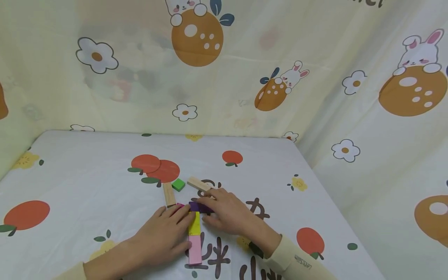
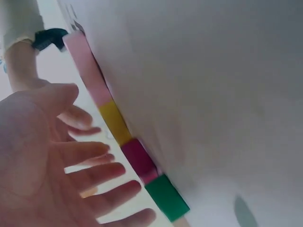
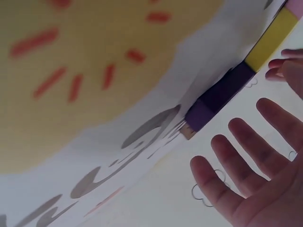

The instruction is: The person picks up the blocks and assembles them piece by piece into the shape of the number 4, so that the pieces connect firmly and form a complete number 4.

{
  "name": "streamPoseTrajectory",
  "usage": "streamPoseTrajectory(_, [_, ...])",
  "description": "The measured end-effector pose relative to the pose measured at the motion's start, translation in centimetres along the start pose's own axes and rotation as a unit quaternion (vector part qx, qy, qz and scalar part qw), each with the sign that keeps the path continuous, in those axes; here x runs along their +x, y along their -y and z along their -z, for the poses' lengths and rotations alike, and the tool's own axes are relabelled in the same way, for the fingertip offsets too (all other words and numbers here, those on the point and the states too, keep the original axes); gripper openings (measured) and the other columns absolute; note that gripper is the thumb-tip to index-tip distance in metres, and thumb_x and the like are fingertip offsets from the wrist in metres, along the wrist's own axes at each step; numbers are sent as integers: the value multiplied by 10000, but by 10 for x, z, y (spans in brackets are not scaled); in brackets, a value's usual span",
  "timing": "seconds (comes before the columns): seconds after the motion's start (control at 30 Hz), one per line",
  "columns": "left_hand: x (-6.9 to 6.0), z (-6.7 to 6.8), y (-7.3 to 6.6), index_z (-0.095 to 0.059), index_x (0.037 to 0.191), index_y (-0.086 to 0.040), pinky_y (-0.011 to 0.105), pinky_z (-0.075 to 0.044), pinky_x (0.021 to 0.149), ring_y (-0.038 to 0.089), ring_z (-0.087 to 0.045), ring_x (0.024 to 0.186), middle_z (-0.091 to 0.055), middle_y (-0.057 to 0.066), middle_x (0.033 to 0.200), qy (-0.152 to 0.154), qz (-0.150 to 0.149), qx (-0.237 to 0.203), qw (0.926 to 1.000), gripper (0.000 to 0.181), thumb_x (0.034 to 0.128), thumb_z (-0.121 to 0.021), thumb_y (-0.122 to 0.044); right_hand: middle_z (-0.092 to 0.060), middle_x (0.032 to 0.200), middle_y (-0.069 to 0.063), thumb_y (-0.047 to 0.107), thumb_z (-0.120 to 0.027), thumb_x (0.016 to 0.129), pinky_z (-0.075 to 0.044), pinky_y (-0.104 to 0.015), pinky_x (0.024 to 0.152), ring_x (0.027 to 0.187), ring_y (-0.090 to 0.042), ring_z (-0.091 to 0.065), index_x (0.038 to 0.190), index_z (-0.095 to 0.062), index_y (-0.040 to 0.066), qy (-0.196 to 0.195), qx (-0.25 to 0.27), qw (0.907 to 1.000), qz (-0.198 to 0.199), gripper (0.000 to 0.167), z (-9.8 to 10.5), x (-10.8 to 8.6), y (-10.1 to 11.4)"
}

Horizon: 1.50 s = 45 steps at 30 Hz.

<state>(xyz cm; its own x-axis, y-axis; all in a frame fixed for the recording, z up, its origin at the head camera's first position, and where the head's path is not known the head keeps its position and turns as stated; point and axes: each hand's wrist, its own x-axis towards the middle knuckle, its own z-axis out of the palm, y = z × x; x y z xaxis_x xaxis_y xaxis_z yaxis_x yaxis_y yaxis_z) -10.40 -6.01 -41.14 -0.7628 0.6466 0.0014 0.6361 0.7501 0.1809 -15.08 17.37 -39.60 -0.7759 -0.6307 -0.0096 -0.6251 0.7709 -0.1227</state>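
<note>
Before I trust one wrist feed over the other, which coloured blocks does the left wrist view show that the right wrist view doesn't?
Only the left wrist view shows the magenta block and the green block. Only the right wrist view shows the purple section of the row; whether that is one block or two, I can't tell. Both share the yellow block and the pink block, though the right wrist view catches just a corner of the pink.
</note>
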Motion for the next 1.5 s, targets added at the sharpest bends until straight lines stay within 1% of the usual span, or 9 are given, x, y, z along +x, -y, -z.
streamPoseTrajectory(0.13, [2, 5, 3, -628, 1403, -134, 520, -504, 1052, 292, -592, 1303, -629, 83, 1414, -301, 54, 420, 9986, 594, 931, -692, -490, -569, 1475, -27, 438, -678, 976, -498, -455, 1096, 1355, -240, -537, 1460, -594, 244, 250, -81, 9996, 75, 528, 2, -5, 5])
streamPoseTrajectory(0.23, [3, 7, 4, -678, 1326, -137, 471, -551, 970, 261, -650, 1167, -686, 59, 1279, -494, 128, 508, 9974, 516, 910, -731, -438, -540, 1515, -26, 500, -690, 958, -478, -451, 1126, 1391, -236, -508, 1489, -564, 245, 401, -124, 9989, 183, 602, 4, -7, 10])
streamPoseTrajectory(0.4, [7, 6, 6, -722, 1229, -151, 371, -558, 803, 207, -653, 938, -698, 26, 1085, -644, 293, 614, 9956, 423, 884, -779, -389, -487, 1572, -14, 607, -675, 929, -445, -469, 1160, 1438, -241, -467, 1523, -519, 271, 610, -91, 9977, 277, 700, 3, -11, 17])
streamPoseTrajectory(0.57, [9, 3, 9, -738, 1135, -160, 303, -521, 672, 166, -577, 750, -633, 4, 919, -824, 350, 921, 9917, 345, 873, -805, -374, -454, 1603, -7, 674, -653, 909, -421, -490, 1178, 1475, -244, -429, 1543, -486, 305, 807, -118, 9963, 259, 753, -1, -12, 22])
streamPoseTrajectory(0.67, [10, 3, 10, -729, 1127, -149, 324, -543, 679, 176, -581, 740, -622, 11, 901, -862, 423, 956, 9908, 346, 871, -810, -368, -455, 1605, -13, 666, -667, 902, -419, -495, 1177, 1482, -243, -418, 1541, -487, 307, 874, -163, 9957, 247, 754, -2, -11, 25])
streamPoseTrajectory(0.83, [12, 3, 10, -715, 1193, -131, 391, -584, 737, 223, -637, 797, -681, 51, 949, -729, 549, 924, 9915, 426, 869, -810, -391, -449, 1611, -10, 666, -670, 898, -424, -504, 1169, 1487, -240, -407, 1534, -491, 316, 935, -257, 9950, 238, 747, -4, -12, 28])
streamPoseTrajectory(0.97, [12, 2, 10, -713, 1195, -134, 386, -579, 728, 222, -643, 784, -696, 51, 951, -702, 512, 1017, 9910, 423, 878, -797, -401, -435, 1620, -2, 667, -670, 896, -423, -509, 1171, 1490, -233, -399, 1540, -479, 328, 996, -230, 9945, 210, 752, -4, -12, 28])
streamPoseTrajectory(1.13, [13, -1, 12, -713, 1177, -136, 375, -558, 679, 219, -640, 753, -684, 37, 919, -848, 457, 1060, 9897, 377, 896, -778, -379, -427, 1622, 1, 665, -673, 897, -432, -509, 1163, 1488, -230, -395, 1543, -472, 331, 1044, -169, 9942, 197, 755, -5, -12, 28])
streamPoseTrajectory(1.5, [14, -1, 16, -697, 1227, -136, 395, -564, 702, 227, -632, 745, -661, 43, 903, -771, 572, 772, 9924, 376, 905, -772, -315, -440, 1613, -5, 652, -680, 898, -432, -511, 1161, 1493, -234, -392, 1520, -492, 334, 947, -157, 9950, 282, 723, -7, -12, 27])
